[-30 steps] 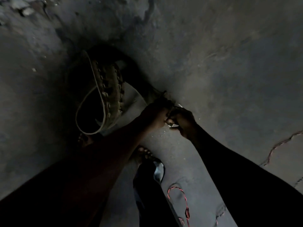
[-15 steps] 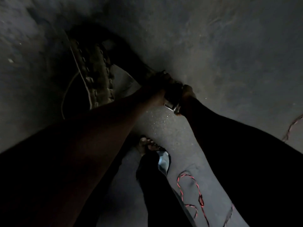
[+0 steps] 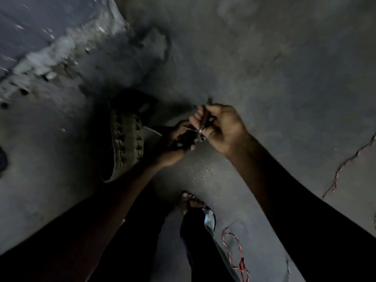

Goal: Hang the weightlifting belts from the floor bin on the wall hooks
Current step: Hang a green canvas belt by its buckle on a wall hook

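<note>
Belt point(image 3: 127, 139) hangs looped at the grey wall point(image 3: 264, 58), its strap end pinched by both hands: right hand point(image 3: 221, 127) clenched on the buckle point(image 3: 200, 132), left hand point(image 3: 177, 143) gripping just below.

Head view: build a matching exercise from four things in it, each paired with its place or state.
Things:
1. belt
2. right hand
3. red cord
4. bare foot

Places or states:
A. lies looped on the floor, bottom right
B. studded, hangs left of the hands
C. pinches a thin dark strap end
D. stands on the floor, below the hands

Pairs: 1-B, 2-C, 3-A, 4-D
</note>
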